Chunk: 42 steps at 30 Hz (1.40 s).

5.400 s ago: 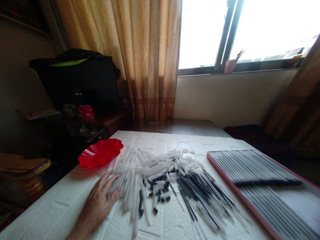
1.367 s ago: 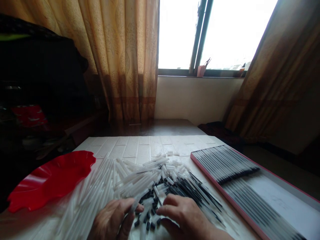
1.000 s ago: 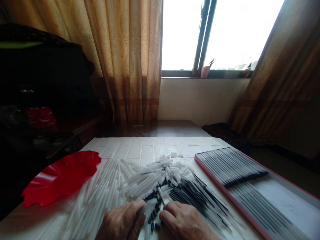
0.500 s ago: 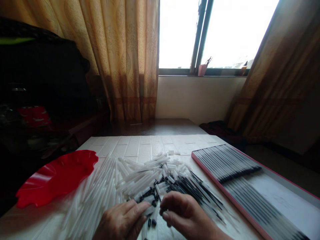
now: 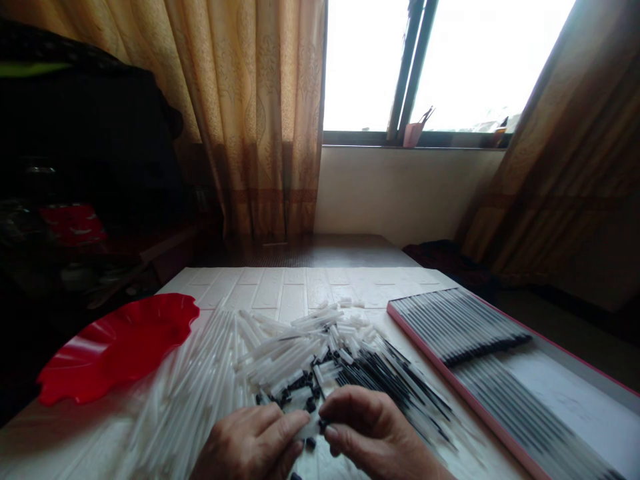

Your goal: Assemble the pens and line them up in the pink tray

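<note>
My left hand (image 5: pixel 253 445) pinches a short white plastic tube (image 5: pixel 306 429) at the near edge of the table. My right hand (image 5: pixel 373 433) is closed just to its right, its fingertips meeting the tube's end and pinching a small black cap (image 5: pixel 323 423). Right beyond the hands lies a heap of white pen tubes (image 5: pixel 280 350), small black caps (image 5: pixel 300 390) and thin black refills (image 5: pixel 395 383).
A red scalloped plate (image 5: pixel 117 343) sits at the left on the white brick-pattern table cover (image 5: pixel 300 290). A pink-rimmed tray (image 5: pixel 575 413) with rows of finished pens lies at the right. Curtains, a window and dark bags stand behind.
Over five seconds my right hand came in and both hands closed over the caps. In the last half second the fingertips drew together on one white tube.
</note>
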Available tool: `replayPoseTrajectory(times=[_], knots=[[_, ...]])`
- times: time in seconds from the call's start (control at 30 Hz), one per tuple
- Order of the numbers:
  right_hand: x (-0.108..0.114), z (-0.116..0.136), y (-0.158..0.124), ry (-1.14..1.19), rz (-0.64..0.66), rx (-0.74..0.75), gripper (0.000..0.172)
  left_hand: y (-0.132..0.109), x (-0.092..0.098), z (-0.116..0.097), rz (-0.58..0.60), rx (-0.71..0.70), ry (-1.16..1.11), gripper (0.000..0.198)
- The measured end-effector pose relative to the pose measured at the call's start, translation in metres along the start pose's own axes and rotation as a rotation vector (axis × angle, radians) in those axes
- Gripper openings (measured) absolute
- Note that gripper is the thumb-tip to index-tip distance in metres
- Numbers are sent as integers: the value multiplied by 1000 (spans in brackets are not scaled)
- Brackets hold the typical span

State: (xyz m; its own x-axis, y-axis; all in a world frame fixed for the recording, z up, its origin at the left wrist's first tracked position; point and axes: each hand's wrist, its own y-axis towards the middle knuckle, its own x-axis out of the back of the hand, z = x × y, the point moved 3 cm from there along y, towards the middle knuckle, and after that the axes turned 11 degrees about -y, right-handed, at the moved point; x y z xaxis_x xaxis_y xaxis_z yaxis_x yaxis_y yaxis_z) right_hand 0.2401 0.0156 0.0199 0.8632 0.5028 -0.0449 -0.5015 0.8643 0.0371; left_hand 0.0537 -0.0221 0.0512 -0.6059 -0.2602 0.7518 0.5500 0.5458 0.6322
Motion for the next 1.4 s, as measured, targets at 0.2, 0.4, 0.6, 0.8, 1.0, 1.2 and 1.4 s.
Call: replayPoseTrajectory(times=[0.2,0.4,0.6,0.8,1.0,1.2,1.4], knots=[[-1,6,-2,-174,-15,93,20,1,0,-1,14,4,6,29],[2,15,-5,-696,-163,401,8,-1,-3,1,44,-5,4,29],[3,20,-7,-941,-188,562,11,-4,-4,1,56,-20,41,29],[1,23,-8,-1031,-180,617,25,-4,-4,1,53,-38,41,29],[-3,17,-8,-1197,-204,600,47,-3,-5,-1,55,-55,39,29],[-2,10,-8,-1171,-124,517,52,-1,-4,-3,33,-31,19,31],[1,24,-9,-1034,-102,538,9,-1,0,-2,19,16,7,31]])
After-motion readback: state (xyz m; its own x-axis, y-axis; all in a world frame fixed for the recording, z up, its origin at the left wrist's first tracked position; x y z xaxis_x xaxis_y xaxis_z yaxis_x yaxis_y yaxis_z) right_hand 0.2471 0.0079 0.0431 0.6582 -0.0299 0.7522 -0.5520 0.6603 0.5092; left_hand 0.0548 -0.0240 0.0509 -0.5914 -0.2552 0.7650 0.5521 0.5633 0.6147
